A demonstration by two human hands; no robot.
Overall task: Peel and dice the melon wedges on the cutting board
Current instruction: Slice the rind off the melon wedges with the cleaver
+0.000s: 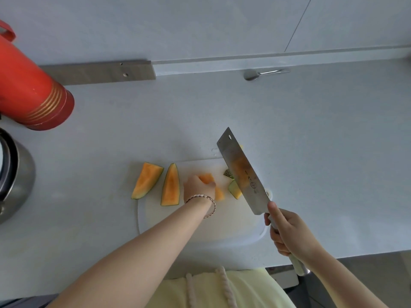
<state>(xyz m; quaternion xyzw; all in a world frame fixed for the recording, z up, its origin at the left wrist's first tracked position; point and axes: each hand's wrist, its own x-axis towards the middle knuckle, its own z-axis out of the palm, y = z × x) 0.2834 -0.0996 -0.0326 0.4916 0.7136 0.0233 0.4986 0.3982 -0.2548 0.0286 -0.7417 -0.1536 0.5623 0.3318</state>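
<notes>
Desk (311,130), pale grey, under the board and spreading well beyond it on every side. Red flask (29,85) far to the board's left and beyond it, with a steel kettle (15,174) well off the board's left edge. Wooden strip (97,72) well beyond the board's far left.

White board (200,227) at the desk's near edge, right in front of the person. Knife (242,170), a broad cleaver, slanting over the board's right side, tip past the far edge, handle out over the near right corner. Right hand (289,232) there, fingers wrapped tight round the handle. Left hand (198,188) over the board's middle, bracelet on the wrist, fingers curled down over a peeled piece (208,177) of orange melon, holding it on the board.

Two unpeeled wedges: one (146,180) at the board's far left corner, one (170,186) on the board just left of the left hand. Two rind scraps (234,188) on the board's right, partly behind the blade. Spoon (262,73) well beyond the board's far edge.
</notes>
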